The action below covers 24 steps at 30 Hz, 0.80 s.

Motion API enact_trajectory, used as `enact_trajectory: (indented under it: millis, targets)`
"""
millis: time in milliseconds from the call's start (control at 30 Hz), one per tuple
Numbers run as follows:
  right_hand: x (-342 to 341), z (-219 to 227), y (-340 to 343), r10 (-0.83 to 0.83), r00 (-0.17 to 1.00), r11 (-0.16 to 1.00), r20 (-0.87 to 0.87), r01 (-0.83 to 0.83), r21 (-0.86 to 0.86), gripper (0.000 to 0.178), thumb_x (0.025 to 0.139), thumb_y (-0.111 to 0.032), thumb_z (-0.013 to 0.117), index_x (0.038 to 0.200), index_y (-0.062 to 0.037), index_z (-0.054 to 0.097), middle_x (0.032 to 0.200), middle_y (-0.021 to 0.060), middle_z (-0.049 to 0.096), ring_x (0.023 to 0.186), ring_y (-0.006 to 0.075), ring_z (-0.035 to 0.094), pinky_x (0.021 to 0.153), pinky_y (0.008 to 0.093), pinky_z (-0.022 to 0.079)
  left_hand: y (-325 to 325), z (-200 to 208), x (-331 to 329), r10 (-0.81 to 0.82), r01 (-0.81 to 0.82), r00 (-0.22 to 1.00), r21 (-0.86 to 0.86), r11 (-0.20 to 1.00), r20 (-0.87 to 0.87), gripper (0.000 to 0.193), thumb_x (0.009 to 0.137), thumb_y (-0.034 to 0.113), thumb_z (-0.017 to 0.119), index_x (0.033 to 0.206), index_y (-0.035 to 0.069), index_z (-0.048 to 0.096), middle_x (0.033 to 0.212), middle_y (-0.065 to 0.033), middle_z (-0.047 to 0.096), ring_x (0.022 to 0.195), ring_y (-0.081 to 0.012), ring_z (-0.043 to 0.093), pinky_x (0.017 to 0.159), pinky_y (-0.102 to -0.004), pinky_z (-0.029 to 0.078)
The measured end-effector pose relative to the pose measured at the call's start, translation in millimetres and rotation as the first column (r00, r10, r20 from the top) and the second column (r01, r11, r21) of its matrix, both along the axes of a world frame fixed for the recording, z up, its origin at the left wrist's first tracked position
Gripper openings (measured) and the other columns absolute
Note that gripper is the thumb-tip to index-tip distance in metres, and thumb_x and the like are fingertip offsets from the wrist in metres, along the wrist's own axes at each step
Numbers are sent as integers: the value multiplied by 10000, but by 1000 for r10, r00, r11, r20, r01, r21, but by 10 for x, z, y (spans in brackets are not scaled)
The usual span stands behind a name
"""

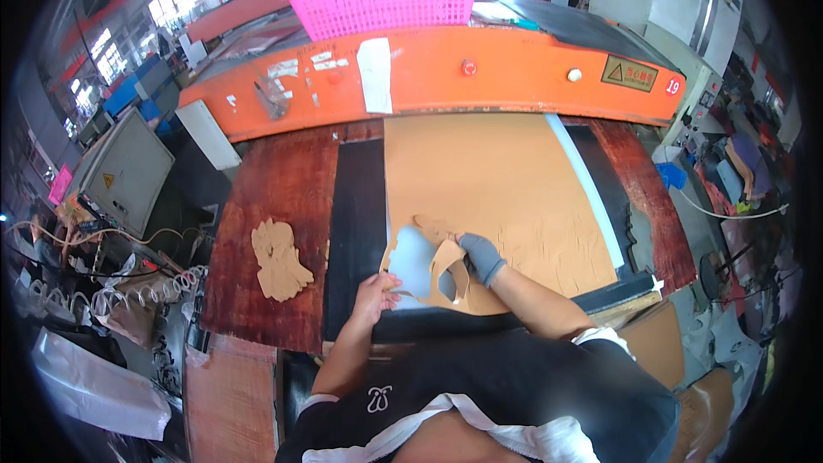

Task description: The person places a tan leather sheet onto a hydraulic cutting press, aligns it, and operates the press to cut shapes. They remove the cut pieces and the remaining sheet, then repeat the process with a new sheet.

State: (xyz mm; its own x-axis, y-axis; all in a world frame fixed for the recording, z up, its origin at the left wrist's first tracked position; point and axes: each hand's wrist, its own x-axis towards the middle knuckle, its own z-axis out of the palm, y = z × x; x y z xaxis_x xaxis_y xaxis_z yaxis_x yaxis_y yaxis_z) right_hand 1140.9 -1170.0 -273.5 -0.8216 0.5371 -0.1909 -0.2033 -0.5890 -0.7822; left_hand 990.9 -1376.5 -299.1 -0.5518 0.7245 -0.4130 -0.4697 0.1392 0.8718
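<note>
A large tan sheet (489, 171) of leather-like material lies on the black cutting bed in front of me. Its near left part is cut through with holes, and a pale blue-grey layer (413, 261) shows in them. My left hand (375, 295), bare, is closed in a pinch on the sheet's near left edge. In a grey glove with bare fingertips, my right hand (480, 259) closes on a curled strip of the same sheet beside the openings. A pile of cut tan pieces (279, 261) rests on the reddish-brown board to the left.
Across the far side runs an orange machine beam (420, 77) with buttons and a warning label. A pink plastic basket (386, 2) stands on it. Reddish-brown boards (283, 163) flank the bed. A grey cabinet (124, 171) stands at left, near a coiled hose (171, 283).
</note>
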Motion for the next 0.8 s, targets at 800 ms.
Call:
enact_trajectory:
  millis: [800]
  targets:
    - [173,218,-40,-132,991,991,-24,133,25,206,883,-206,515,955,-26,586,906,91,624,833,198,592,779,310,489,512,97,14,-51,36,982,-85,996,-181,217,921,232,448,938,21,499,774,-116,596,534,-165,577,454,-275,446]
